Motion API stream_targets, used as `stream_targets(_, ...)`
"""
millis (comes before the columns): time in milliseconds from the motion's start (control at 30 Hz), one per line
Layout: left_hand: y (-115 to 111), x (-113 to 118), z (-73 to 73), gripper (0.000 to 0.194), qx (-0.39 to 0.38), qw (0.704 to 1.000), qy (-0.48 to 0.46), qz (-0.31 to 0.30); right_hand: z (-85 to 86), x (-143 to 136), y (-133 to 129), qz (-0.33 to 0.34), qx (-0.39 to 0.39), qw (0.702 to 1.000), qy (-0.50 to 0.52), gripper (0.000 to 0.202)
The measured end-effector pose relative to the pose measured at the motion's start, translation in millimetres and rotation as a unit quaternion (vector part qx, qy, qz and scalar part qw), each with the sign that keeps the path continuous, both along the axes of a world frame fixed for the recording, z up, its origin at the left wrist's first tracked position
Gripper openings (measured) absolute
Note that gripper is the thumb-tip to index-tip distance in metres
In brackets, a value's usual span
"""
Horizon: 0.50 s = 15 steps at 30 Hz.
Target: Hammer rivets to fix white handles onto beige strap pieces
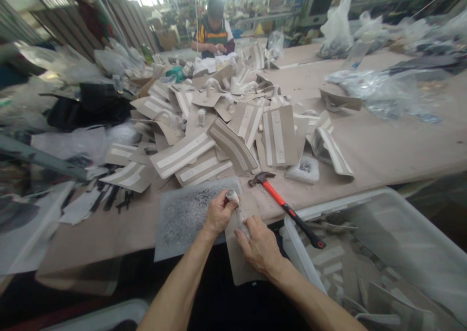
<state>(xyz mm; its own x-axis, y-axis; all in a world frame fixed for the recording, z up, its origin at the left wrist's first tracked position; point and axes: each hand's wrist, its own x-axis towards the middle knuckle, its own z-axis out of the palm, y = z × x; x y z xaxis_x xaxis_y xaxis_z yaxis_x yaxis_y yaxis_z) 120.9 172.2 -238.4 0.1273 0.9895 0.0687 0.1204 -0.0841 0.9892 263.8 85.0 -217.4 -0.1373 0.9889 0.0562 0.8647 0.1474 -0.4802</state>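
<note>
At the table's front edge I hold a beige panel point(237, 263) with a handle point(241, 217) on it that looks wrapped in pale, clear plastic. My left hand point(220, 211) is closed around the handle's far end, where a round metal-looking tip point(230, 194) shows. Lower down, my right hand point(258, 241) has its fingers closed on the same handle, over the panel. A scuffed grey board point(182, 219) lies under and left of my left hand. To the right rests a claw hammer point(286, 207) with a red and black grip, apart from both hands.
Beige panels with pale strips point(279, 134) are heaped across the table. A small bag of metal bits point(303, 168) lies behind the hammer. At right stands a translucent bin point(408, 224) holding more panels. Black strips point(111, 197) lie left. Another person point(214, 32) works at the far side.
</note>
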Motion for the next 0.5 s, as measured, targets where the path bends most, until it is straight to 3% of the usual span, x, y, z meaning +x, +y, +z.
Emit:
stream_targets(200, 4.0, -2.2, 8.7, 0.007, 0.052, 0.995, 0.074, -0.033, 17.5, 23.9, 9.0, 0.019, -0.004, 0.997, 0.079, 0.027)
stream_targets(333, 1.6, -1.9, 7.0, 0.013, 0.086, 0.99, 0.104, -0.04, 20.5, 73.8, 32.3, -0.074, 0.047, 0.995, -0.05, 0.03)
stream_targets(400, -0.9, -1.0, 2.8, 0.018, 0.102, 0.987, 0.121, -0.031, 16.3, 97.4, 43.0, -0.113, -0.009, 0.987, -0.118, 0.026)
stream_targets(500, -4.6, 1.3, -3.1, 0.019, 0.115, 0.984, 0.138, -0.017, 11.4, 116.1, 54.7, -0.128, -0.147, 0.981, 0.005, 0.019)
